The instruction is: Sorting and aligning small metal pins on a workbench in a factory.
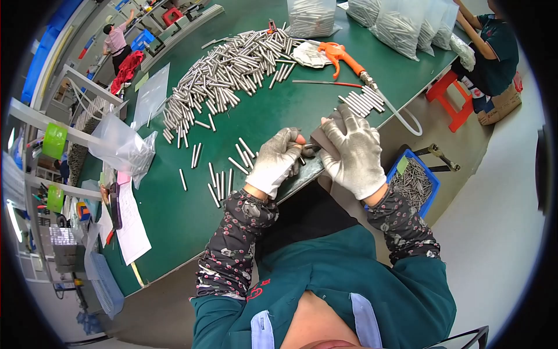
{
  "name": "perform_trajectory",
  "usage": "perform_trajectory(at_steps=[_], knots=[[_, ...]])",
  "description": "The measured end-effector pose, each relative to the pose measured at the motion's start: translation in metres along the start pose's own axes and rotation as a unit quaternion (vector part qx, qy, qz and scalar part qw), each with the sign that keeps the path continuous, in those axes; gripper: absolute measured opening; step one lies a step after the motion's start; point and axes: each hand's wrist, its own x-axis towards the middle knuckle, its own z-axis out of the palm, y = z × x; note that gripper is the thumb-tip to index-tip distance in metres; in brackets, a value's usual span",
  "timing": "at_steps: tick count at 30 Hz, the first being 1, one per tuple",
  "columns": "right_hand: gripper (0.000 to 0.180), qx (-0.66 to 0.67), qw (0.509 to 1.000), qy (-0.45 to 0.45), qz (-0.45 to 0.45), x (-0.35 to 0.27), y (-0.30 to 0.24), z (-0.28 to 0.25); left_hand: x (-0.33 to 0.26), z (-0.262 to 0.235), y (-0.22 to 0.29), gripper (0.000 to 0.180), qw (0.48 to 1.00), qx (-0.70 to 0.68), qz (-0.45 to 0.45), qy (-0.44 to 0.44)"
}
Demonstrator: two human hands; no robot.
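Both of my hands wear pale gloves with grey, worn fingers and meet over the table's near edge. My left hand [279, 158] is closed, its fingertips pinching a short metal rod [311, 146], mostly hidden between the hands. In my right hand [356, 152] is a folded dark brown sheet, like sandpaper [323, 139], pressed close to the rod. Beneath my hands lies a clear plastic bag [308, 172]. Several loose rods [220, 185] lie left of my left hand. A neat row of rods [361, 102] sits just beyond my right hand.
A large heap of rods [232, 72] covers the far middle of the green table [174, 221]. Right of it lie an orange air gun [343, 58] and its hose. Filled plastic bags [401, 26] stand farther back. Right below, a blue crate [433, 186] holds rods; a person sits near a red stool [452, 96].
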Motion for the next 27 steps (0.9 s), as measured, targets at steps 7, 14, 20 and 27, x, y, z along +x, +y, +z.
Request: perform_trajectory(at_steps=[7,14,20,27], knots=[[0.056,0.009,1.0,-0.019,0.01,-0.012,-0.002,0.018,-0.002,0.003,0.008,0.021,0.999,0.041,-0.014,0.027],[0.056,0.05,0.999,0.009,0.003,-0.006,-0.001,0.012,-0.002,0.007,0.007,0.026,0.997,0.012,0.016,0.075],[0.053,0.088,0.994,0.062,0.028,0.001,0.002,-0.007,-0.006,-0.008,0.028,0.016,0.99,-0.017,0.101,0.096],[0.056,0.124,0.991,0.052,-0.026,-0.001,-0.013,-0.005,0.0,-0.012,0.017,0.015,0.983,-0.123,0.082,0.107]])
